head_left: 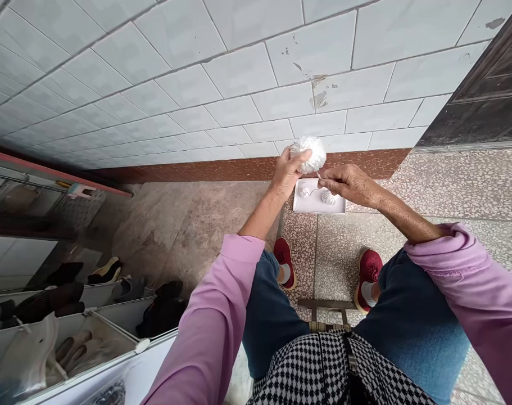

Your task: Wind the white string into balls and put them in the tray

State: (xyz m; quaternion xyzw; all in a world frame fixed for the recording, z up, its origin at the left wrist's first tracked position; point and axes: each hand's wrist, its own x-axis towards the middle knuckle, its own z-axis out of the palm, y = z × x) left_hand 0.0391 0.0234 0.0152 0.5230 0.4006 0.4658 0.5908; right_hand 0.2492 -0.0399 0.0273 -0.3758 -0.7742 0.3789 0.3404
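Observation:
My left hand (286,172) is wrapped around a fluffy white ball (311,154), thumb across its front. It looks like a pompom or a ruffled bundle of white strands; I cannot tell which. Just to its lower right, the fingers of my right hand (349,184) pinch a white strand (318,174) that runs from the underside of the ball. Beneath the hands lies a shallow white tray (300,207) on the floor. In it are a small white ball (305,192) and a wound ball of white yarn (328,197), with a thin thread beside them.
A tiled wall (234,109) rises in front, with a dark door (487,95) at right. My red shoes (284,259) stand apart on the speckled floor. Open compartments holding shoes (106,271) are at lower left. A houndstooth cloth (310,365) covers my lap.

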